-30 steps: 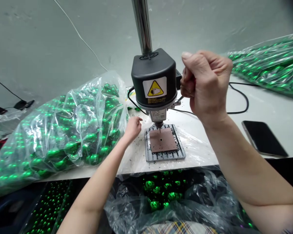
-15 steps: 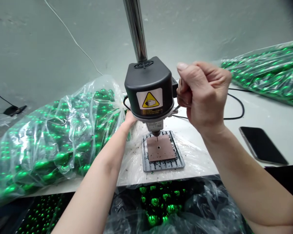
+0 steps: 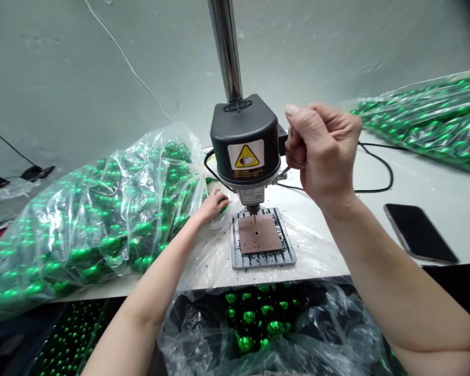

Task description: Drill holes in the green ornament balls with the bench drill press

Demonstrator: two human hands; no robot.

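A small drill press (image 3: 245, 136) with a black motor head stands in front of me, its bit pointing down over a brown square pad (image 3: 259, 237) with a hole in it. The pad lies on a slotted grey base plate (image 3: 264, 262) scattered with dark shavings. My right hand (image 3: 325, 151) is closed in a fist to the right of the head, around the drill press lever, mostly hidden by the fingers. My left hand (image 3: 214, 204) is left of the drill, fingers curled over a shiny green ball (image 3: 223, 207), only partly visible.
A clear bag of green balls (image 3: 102, 214) fills the left of the table; another bag (image 3: 431, 120) lies at the back right. A phone (image 3: 421, 232) rests on the right. Below the table edge, an opened plastic bag (image 3: 203, 334) holds more green balls (image 3: 248, 317).
My left hand has come out from behind the drill head, toward me and the base plate, with a green ball in it. My right fist stays by the drill head.
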